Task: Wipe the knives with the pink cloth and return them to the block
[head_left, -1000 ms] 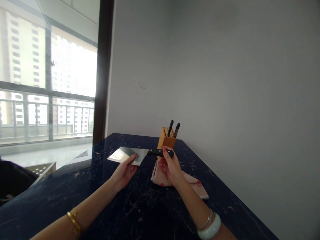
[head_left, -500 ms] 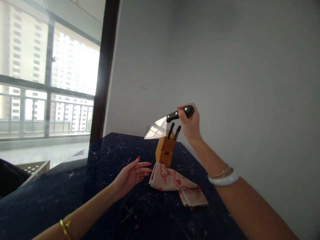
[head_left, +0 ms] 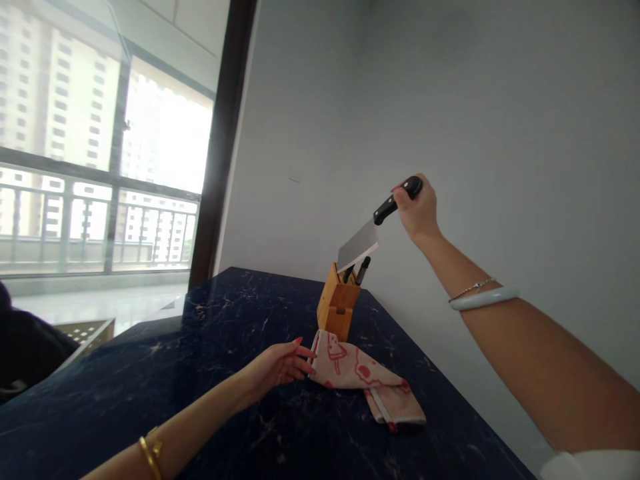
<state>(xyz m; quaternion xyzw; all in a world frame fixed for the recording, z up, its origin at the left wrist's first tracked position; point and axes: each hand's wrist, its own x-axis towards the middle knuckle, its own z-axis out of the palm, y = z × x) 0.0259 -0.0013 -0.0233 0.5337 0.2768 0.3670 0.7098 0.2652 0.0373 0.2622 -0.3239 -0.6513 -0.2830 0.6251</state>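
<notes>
My right hand [head_left: 420, 205] is wrapped round the black riveted handle of a broad-bladed kitchen knife [head_left: 359, 245], held up in the air. Its blade slants down to the left, with the tip at the top of a wooden knife block [head_left: 334, 303]; whether the tip is in a slot I cannot tell. Two black-handled knives, one mostly behind the blade, stand in the block. Beside a folded pink cloth [head_left: 347, 363] with red drawings, my left hand [head_left: 283, 363] is open, its fingertips at the cloth's left edge; contact is unclear.
Everything stands on a dark blue marbled tabletop [head_left: 240, 300]. A grey wall [head_left: 500, 147] rises behind and to the right. On the left are a large window [head_left: 95, 200] and a dark object [head_left: 30, 347] beyond the table edge.
My right hand has raised the knife and moved right, tilting the blade steeply over the block. My left hand is slightly lower, its fingers more curled and closer to the cloth. The view has shifted a little.
</notes>
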